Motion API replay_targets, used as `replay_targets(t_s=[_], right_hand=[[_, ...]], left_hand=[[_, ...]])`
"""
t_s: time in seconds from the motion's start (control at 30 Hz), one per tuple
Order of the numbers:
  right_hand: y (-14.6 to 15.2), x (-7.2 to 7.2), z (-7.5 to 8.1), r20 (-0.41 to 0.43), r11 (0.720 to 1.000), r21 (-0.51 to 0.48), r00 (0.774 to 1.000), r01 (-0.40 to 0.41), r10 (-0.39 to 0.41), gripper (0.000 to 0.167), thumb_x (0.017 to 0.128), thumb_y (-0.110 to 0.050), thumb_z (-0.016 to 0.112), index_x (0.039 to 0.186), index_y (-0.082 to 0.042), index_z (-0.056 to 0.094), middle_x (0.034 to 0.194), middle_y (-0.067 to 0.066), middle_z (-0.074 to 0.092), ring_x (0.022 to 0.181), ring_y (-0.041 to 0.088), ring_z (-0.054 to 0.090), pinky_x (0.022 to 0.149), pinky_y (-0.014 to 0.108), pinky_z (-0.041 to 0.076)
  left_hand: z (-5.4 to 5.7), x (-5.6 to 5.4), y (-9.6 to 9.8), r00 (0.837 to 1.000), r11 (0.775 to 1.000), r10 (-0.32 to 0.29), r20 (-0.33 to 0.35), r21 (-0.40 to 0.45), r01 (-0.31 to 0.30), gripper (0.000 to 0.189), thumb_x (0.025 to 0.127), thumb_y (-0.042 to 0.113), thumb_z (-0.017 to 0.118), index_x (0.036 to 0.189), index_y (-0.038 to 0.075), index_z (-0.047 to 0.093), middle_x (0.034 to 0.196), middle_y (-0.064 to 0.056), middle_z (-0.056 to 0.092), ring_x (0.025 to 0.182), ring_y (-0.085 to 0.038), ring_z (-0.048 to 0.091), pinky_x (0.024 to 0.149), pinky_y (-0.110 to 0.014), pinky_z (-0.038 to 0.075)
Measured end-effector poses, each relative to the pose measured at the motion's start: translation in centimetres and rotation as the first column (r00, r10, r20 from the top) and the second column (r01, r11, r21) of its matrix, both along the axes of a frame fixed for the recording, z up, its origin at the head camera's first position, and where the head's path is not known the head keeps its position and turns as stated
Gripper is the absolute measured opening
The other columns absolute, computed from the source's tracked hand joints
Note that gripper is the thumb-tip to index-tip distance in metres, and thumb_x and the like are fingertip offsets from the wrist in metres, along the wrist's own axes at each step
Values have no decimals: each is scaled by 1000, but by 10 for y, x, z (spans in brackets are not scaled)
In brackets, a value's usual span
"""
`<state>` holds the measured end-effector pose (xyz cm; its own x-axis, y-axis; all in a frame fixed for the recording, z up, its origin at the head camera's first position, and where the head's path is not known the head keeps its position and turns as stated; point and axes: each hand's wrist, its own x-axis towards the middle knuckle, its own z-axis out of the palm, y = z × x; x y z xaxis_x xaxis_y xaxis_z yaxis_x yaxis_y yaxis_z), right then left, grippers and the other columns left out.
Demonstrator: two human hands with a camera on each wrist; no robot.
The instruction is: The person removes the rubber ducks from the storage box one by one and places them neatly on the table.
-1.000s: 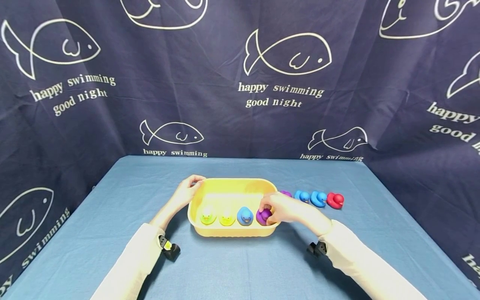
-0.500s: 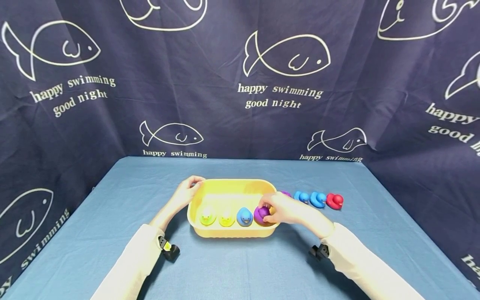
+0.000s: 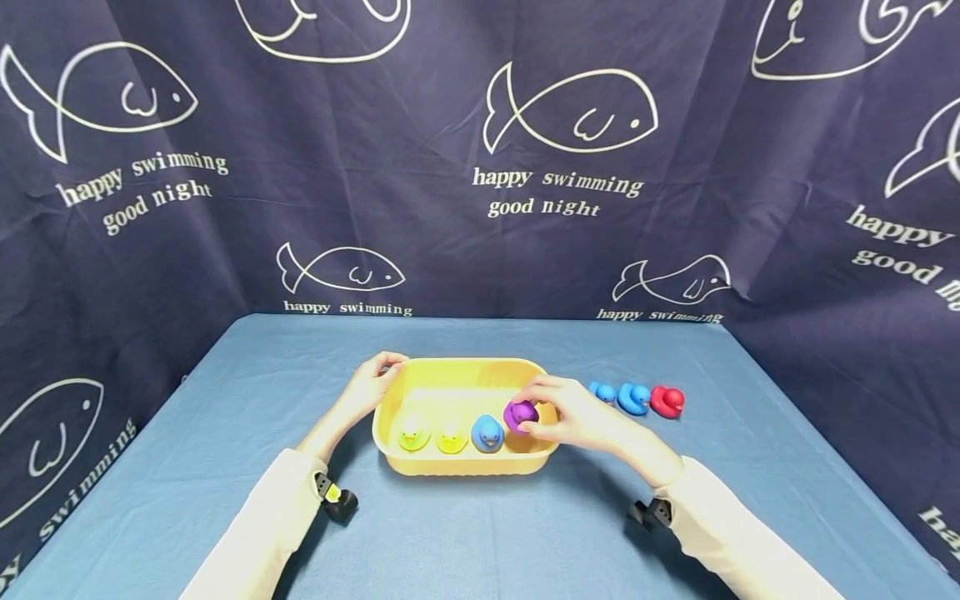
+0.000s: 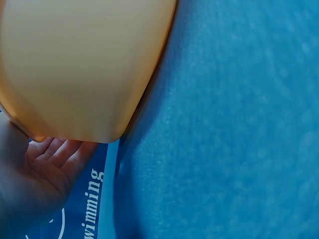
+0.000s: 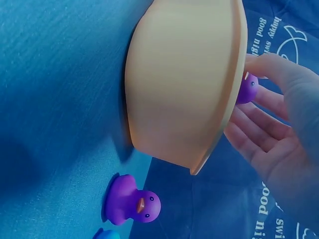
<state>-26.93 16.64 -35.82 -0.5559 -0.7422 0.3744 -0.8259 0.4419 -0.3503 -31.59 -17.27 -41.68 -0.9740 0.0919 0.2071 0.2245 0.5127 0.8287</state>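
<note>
A yellow plastic basin sits on the table. My left hand grips its far left corner, thumb at the rim; in the left wrist view the fingers lie against the outside. My right hand pinches a purple rubber duck inside the basin's right end; in the right wrist view that duck's head shows above the rim. Along the basin's front inner side stand a blue duck, a yellow duck and a yellow-green duck.
Right of the basin, two blue ducks and a red duck stand in a row on the blue cloth. Another purple duck stands beside the basin, hidden by my right hand in the head view. A dark fish-print curtain hangs behind.
My right hand has raised the purple duck from the basin's front right and shifted it slightly left and away, turning it. The left hand stays on the basin corner.
</note>
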Motion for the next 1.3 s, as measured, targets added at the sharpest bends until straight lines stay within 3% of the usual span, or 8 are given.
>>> replay_targets(t_s=[0.1, 0.33, 0.5, 0.8, 0.93, 1.13, 1.3], right_hand=[[1, 2, 1, -29, 1000, -28, 1000, -9, 8, 31, 77, -18, 76, 104, -8, 68, 98, 1, 64, 90, 13, 58, 78, 28, 50], [9, 8, 4, 18, 997, -63, 999, 36, -35, 38, 75, -17, 78, 109, -8, 66, 103, -1, 66, 94, 11, 59, 82, 30, 51], [15, 8, 2, -66, 993, -119, 998, -12, 4, 35, 73, -12, 78, 105, -7, 65, 98, -1, 65, 89, 12, 59, 76, 31, 52], [29, 5, -1, -117, 979, -185, 991, -87, 66, 35, 72, -7, 79, 105, -8, 67, 93, -3, 65, 82, 8, 56, 74, 14, 45], [33, 8, 0, -131, 978, -196, 990, -77, 52, 35, 70, -8, 80, 103, -11, 67, 88, -4, 62, 80, 6, 53, 74, 14, 42], [42, 12, 2, -135, 977, -212, 991, -26, -3, 41, 68, -8, 82, 105, -9, 66, 94, -2, 65, 87, 12, 59, 82, 14, 43], [50, 13, 4, -128, 980, -195, 990, 30, -56, 40, 68, -11, 83, 104, -10, 66, 95, -5, 66, 89, 8, 59, 85, 9, 41]], left_hand=[[0, -1, -1, 1000, 1000, -2, -15, -7, 2, 25, 97, 18, 50, 113, 2, 61, 109, -16, 62, 87, -19, 59, 74, -24, 46], [0, 1, 0, 1000, 1000, 3, -10, -7, -3, 24, 97, 17, 50, 112, 3, 61, 109, -15, 63, 90, -21, 58, 77, -27, 46], [1, 1, 1, 1000, 1000, 7, -4, -13, -7, 24, 97, 17, 50, 112, 3, 62, 109, -15, 63, 93, -22, 58, 79, -28, 45], [2, 2, 1, 1000, 1000, 5, -17, -17, -5, 24, 97, 16, 50, 112, 2, 61, 109, -16, 63, 94, -24, 59, 80, -29, 46], [2, 2, 1, 1000, 1000, 6, -17, -19, -6, 24, 97, 16, 50, 112, 2, 61, 109, -16, 63, 94, -24, 59, 80, -29, 46], [2, 2, 1, 1000, 1000, 6, -21, -25, -7, 24, 97, 16, 50, 112, 2, 62, 109, -15, 64, 92, -23, 59, 80, -29, 46], [1, 1, 1, 1000, 1000, 6, -19, -20, -6, 24, 97, 16, 50, 112, 2, 62, 109, -15, 64, 92, -23, 59, 79, -29, 46]])
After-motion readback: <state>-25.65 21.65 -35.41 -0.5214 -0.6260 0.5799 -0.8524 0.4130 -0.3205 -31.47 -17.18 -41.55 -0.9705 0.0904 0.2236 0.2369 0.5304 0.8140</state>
